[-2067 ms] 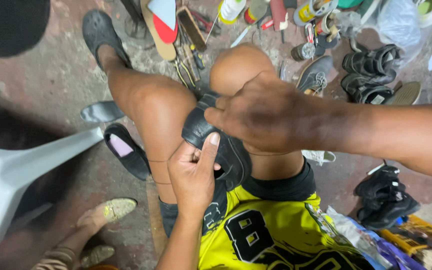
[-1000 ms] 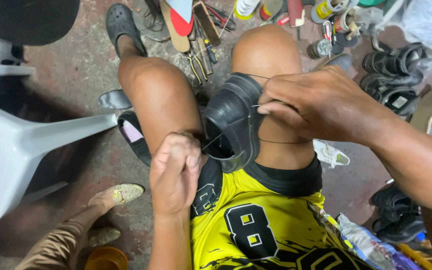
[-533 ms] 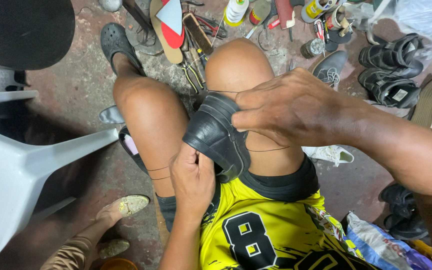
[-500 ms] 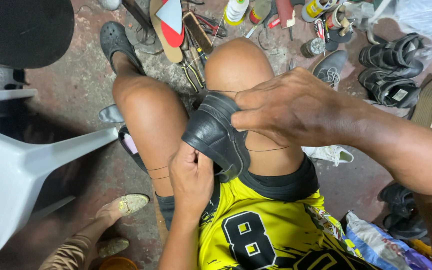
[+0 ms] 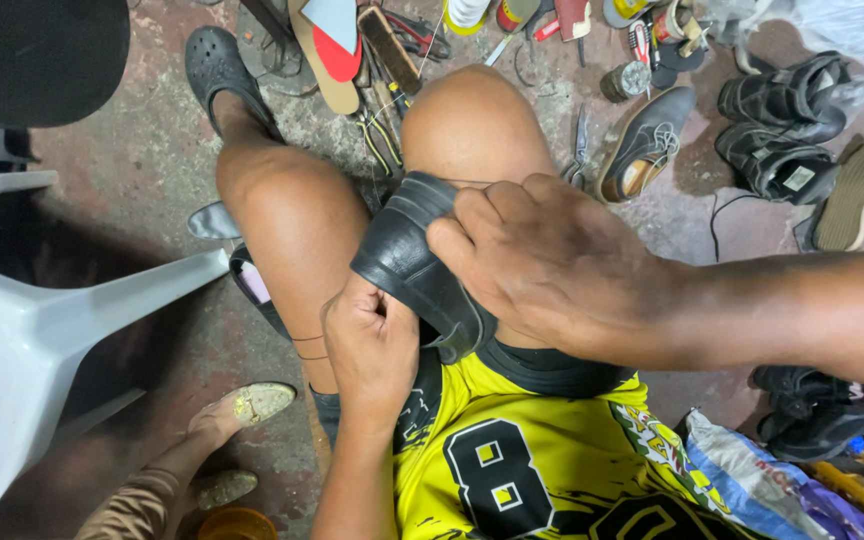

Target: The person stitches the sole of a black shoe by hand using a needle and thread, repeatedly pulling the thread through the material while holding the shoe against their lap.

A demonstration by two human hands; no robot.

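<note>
Both hands, left hand (image 5: pixel 374 345) and right hand (image 5: pixel 552 262), clasp black shoe (image 5: pixel 414 262) between knees

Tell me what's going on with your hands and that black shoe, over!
Left hand pinching the black shoe at its lower edge. Right hand gripping it from above. Shoe wedged between the knees. Nothing blocking.

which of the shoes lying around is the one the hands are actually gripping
The black leather shoe wedged between the knees: left hand and right hand grip it. The grey lace-up shoe and black sandals lie untouched.
</note>
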